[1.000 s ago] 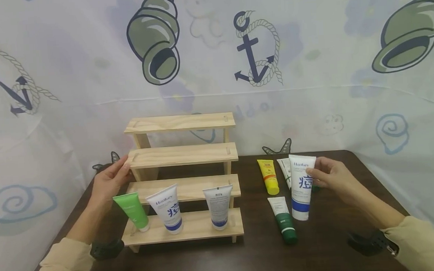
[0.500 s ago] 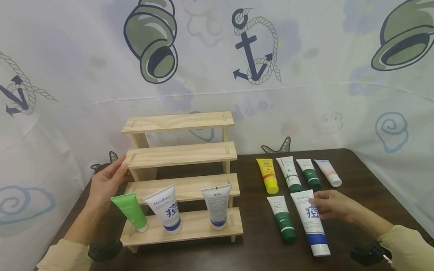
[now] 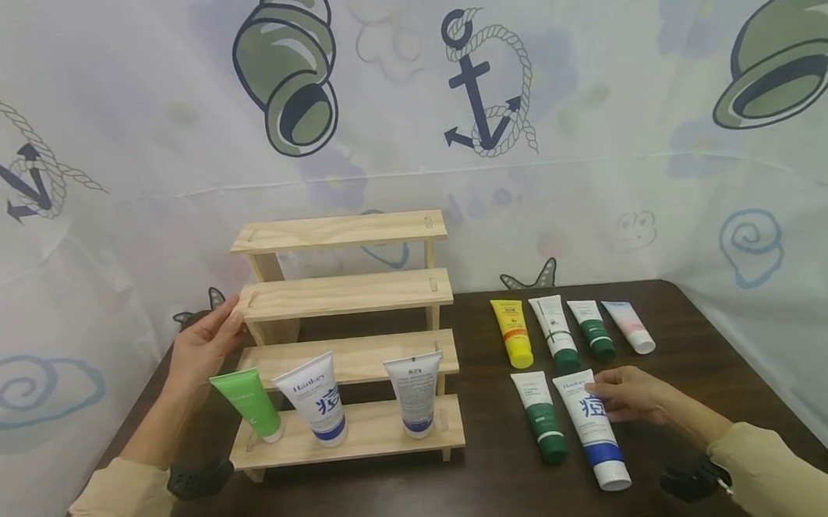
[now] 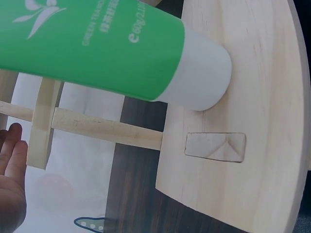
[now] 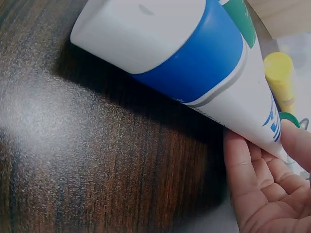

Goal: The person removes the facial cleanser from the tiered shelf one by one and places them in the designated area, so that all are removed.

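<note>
At the bottom edge of the head feed I see the left sleeve [image 3: 118, 504] in the lower left and the right sleeve [image 3: 783, 465] in the lower right, each with a dark wrist device near its cuff; just beyond, right of centre and low in the frame, slants the Hankey tube [image 3: 591, 429], white with a blue band, its cap end nearest me above the dark table [image 3: 504, 496]; I have the right hand [image 3: 635, 395] clamped on its flat far end, thumb on the printed face and fingers along the other side, though I cannot tell whether the tube's full length rests on the wood.

Just left of it lies a white-and-green tube [image 3: 539, 417]; left of centre, the lowest board of the wooden stand [image 3: 353, 440] carries three cap-down tubes: a green tube [image 3: 253, 403] and a white tube [image 3: 316, 396], both tilting left, then a grey tube [image 3: 416, 391], more nearly upright; behind them, at mid-left, the left hand [image 3: 204, 347] touches the left end of the second board from the top, its fingers fairly straight and not curled round the wood as far as I can see.

Farther off, right of centre, lie a yellow tube [image 3: 511, 331], two more white-and-green ones and a pale pink tube [image 3: 628, 327]; the printed cloth [image 3: 394, 150] fills the upper frame, shells and anchors across it.
</note>
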Motion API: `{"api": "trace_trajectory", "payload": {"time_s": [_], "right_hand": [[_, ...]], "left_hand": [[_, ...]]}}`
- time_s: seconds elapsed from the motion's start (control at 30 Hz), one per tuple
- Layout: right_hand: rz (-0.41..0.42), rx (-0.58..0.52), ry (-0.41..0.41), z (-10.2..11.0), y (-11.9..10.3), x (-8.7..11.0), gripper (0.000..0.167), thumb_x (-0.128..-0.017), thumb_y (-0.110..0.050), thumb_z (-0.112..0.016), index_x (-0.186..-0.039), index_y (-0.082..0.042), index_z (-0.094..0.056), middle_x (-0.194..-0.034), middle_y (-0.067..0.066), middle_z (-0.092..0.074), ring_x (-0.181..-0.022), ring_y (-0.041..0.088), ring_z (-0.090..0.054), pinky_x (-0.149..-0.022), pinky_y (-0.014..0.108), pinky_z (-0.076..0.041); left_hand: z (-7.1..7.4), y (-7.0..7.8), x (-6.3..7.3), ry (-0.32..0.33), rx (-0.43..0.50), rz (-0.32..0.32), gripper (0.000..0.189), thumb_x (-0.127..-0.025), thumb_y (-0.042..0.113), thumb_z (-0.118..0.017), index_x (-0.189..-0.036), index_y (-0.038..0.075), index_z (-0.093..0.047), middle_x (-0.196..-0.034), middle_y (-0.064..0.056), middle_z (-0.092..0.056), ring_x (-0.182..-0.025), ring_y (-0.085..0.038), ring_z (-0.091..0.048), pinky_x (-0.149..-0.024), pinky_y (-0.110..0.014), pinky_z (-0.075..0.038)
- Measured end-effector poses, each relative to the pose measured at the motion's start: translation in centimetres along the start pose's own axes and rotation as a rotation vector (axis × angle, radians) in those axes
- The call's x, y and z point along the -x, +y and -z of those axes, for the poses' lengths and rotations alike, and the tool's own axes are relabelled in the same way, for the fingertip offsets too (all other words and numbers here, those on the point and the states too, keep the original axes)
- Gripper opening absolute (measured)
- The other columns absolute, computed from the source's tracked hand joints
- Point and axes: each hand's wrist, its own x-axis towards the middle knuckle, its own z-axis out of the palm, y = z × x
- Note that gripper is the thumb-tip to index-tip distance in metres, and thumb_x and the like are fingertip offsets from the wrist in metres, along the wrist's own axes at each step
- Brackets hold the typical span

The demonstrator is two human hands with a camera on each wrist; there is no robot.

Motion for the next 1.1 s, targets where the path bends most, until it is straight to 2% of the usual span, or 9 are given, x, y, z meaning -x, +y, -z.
{"api": "trace_trajectory", "payload": {"time_s": [0.23, 0.33, 0.57, 0.73, 0.87, 1.0, 1.1], "right_hand": [[-0.043, 0.044, 0.057, -0.2, -0.4, 0.1, 0.048, -0.093, -0.027, -0.059, -0.12, 0.012, -0.049, -0.095, 0.009, -0.062, -0.081, 0.018, -0.061, -0.072, 0.033, -0.057], [-0.043, 0.073, 0.064, -0.3, -0.6, 0.2, 0.046, -0.093, -0.026, -0.059, -0.118, 0.011, -0.05, -0.094, 0.009, -0.062, -0.079, 0.018, -0.061, -0.071, 0.033, -0.057], [-0.053, 0.105, 0.095, -0.4, -0.7, 0.2, 0.041, -0.093, -0.024, -0.059, -0.115, 0.01, -0.052, -0.092, 0.009, -0.061, -0.078, 0.018, -0.06, -0.069, 0.033, -0.057], [-0.067, 0.134, 0.13, -0.7, -1.0, 0.4, 0.042, -0.093, -0.024, -0.06, -0.115, 0.011, -0.051, -0.094, 0.011, -0.061, -0.078, 0.019, -0.059, -0.069, 0.033, -0.057], [-0.057, 0.156, 0.132, -0.7, -1.2, 0.6, 0.043, -0.093, -0.024, -0.059, -0.115, 0.012, -0.049, -0.094, 0.012, -0.06, -0.078, 0.019, -0.059, -0.069, 0.034, -0.058], [-0.067, 0.17, 0.15, -0.8, -1.2, 0.6, 0.044, -0.092, -0.024, -0.06, -0.116, 0.011, -0.048, -0.095, 0.013, -0.059, -0.079, 0.02, -0.059, -0.068, 0.034, -0.058], [-0.071, 0.185, 0.163, -0.7, -1.1, 0.5, 0.044, -0.092, -0.024, -0.061, -0.116, 0.011, -0.048, -0.096, 0.013, -0.059, -0.078, 0.02, -0.059, -0.067, 0.034, -0.058]], "left_hand": [[0.0, 0.3, 0.0, 0.008, 0.014, 0.034, 0.065, -0.092, 0.039, -0.056, -0.144, 0.007, -0.034, -0.147, -0.018, -0.031, -0.092, 0.018, -0.055, -0.079, -0.007, -0.046], [0.0, 0.3, 0.0, 0.007, 0.025, 0.029, 0.065, -0.092, 0.039, -0.056, -0.144, 0.007, -0.035, -0.147, -0.018, -0.032, -0.091, 0.018, -0.054, -0.079, -0.006, -0.046], [0.0, 0.3, 0.2, -0.001, -0.001, 0.009, 0.065, -0.092, 0.04, -0.055, -0.144, 0.007, -0.034, -0.147, -0.015, -0.034, -0.095, 0.017, -0.054, -0.08, -0.006, -0.046], [-0.1, 0.4, 0.1, 0.003, 0.016, 0.017, 0.064, -0.092, 0.039, -0.055, -0.143, 0.007, -0.035, -0.147, -0.014, -0.033, -0.095, 0.017, -0.054, -0.08, -0.006, -0.046], [-0.1, 0.4, 0.1, 0.007, 0.002, 0.029, 0.064, -0.093, 0.04, -0.054, -0.144, 0.007, -0.034, -0.148, -0.015, -0.032, -0.097, 0.015, -0.054, -0.08, -0.006, -0.046], [-0.1, 0.5, 0.1, 0.01, -0.042, 0.034, 0.062, -0.094, 0.041, -0.051, -0.144, 0.009, -0.034, -0.147, -0.018, -0.032, -0.105, 0.009, -0.055, -0.081, -0.008, -0.046], [-0.1, 0.4, 0.1, 0.012, -0.043, 0.031, 0.062, -0.094, 0.041, -0.051, -0.144, 0.009, -0.033, -0.147, -0.019, -0.031, -0.103, 0.01, -0.055, -0.081, -0.008, -0.046]]}}
